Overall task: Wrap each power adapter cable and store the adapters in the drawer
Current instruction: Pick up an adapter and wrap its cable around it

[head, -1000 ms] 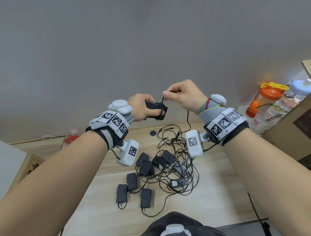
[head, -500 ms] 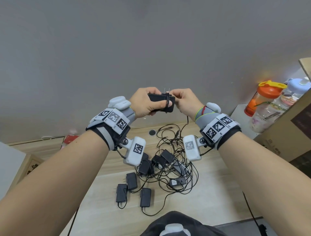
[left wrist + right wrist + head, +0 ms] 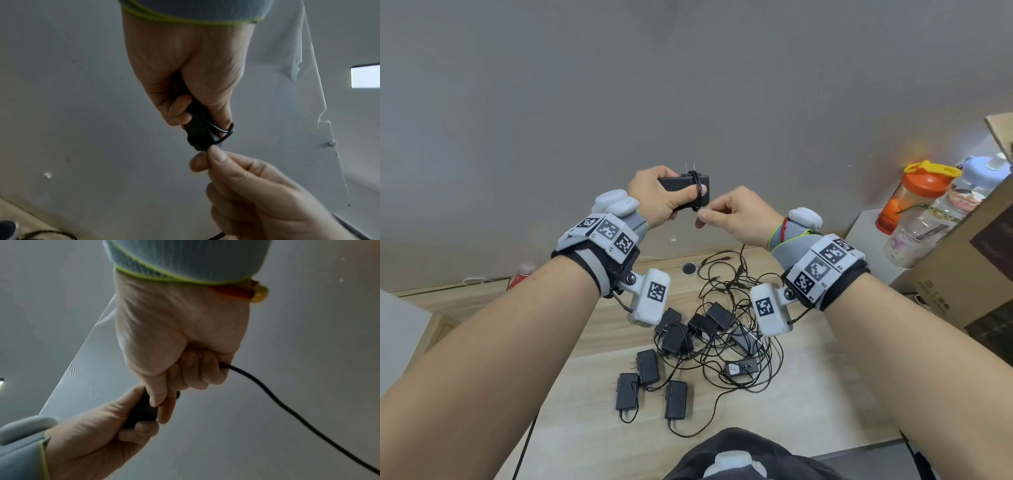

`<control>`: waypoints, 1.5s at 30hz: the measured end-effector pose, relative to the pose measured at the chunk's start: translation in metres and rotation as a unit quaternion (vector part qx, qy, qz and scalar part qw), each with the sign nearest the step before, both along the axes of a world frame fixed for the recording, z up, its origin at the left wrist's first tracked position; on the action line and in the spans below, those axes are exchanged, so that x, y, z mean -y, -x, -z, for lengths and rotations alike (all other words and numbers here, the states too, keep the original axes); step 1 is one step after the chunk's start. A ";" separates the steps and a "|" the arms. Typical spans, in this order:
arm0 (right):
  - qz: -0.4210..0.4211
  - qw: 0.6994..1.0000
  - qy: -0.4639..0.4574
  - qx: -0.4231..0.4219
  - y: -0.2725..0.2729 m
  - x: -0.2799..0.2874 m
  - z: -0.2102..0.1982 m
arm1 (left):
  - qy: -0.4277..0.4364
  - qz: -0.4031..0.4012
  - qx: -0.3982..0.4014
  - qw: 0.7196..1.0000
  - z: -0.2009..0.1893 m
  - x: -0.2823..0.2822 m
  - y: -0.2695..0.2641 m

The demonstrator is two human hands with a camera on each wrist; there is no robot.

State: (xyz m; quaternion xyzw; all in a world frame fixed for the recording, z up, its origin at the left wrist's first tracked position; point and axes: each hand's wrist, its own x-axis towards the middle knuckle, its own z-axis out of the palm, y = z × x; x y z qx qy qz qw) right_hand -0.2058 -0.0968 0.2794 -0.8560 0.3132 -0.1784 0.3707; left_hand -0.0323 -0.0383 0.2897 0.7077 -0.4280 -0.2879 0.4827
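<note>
- Head view: the left hand (image 3: 654, 195) is raised above the desk (image 3: 808, 404), fingers and thumb curled round a black power adapter (image 3: 685, 186) with its plug prongs pointing up.
- A cable (image 3: 698, 192) loops round the adapter body over the left thumb.
- Just right of it, the right hand (image 3: 736, 217) pinches the same cable between thumb and forefinger, remaining fingers curled; in the right wrist view the cable (image 3: 287, 410) trails out of the fist and down.
- Both hands are in open air in front of a plain grey wall (image 3: 688, 85), well above everything on the desk.
- Below and between the hands lies a tangle of adapters and cables (image 3: 722, 329); three more adapters (image 3: 647, 383) lie side by side nearer the person's body than the tangle.
- A round hole (image 3: 689, 268) sits near the desk's far edge, beneath the left hand.
- Far to the right of the right hand stand an orange-lidded bottle (image 3: 914, 192), a clear bottle (image 3: 941, 219) with pale contents I cannot identify, and a cardboard box (image 3: 962, 267).
</note>
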 end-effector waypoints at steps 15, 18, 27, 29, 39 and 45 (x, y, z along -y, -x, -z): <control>0.060 0.994 -0.004 0.089 0.011 0.029 -0.024 | -0.080 0.135 0.155 0.975 -0.002 -0.008 0.008; 0.078 0.990 -0.028 0.117 0.010 0.033 -0.015 | -0.069 0.160 0.127 0.976 -0.006 -0.008 0.013; 0.058 0.988 -0.075 0.121 0.007 0.032 0.009 | -0.024 0.163 0.032 0.986 -0.008 -0.004 0.021; 0.061 0.991 -0.073 0.097 0.006 0.031 0.013 | -0.006 0.139 -0.001 0.990 -0.008 -0.003 0.022; -0.002 1.000 -0.025 0.001 0.001 0.009 0.016 | 0.020 0.014 -0.053 0.998 -0.003 0.005 0.011; -0.002 1.000 0.006 -0.003 0.003 0.009 0.003 | -0.028 -0.004 0.033 0.999 0.003 0.003 -0.003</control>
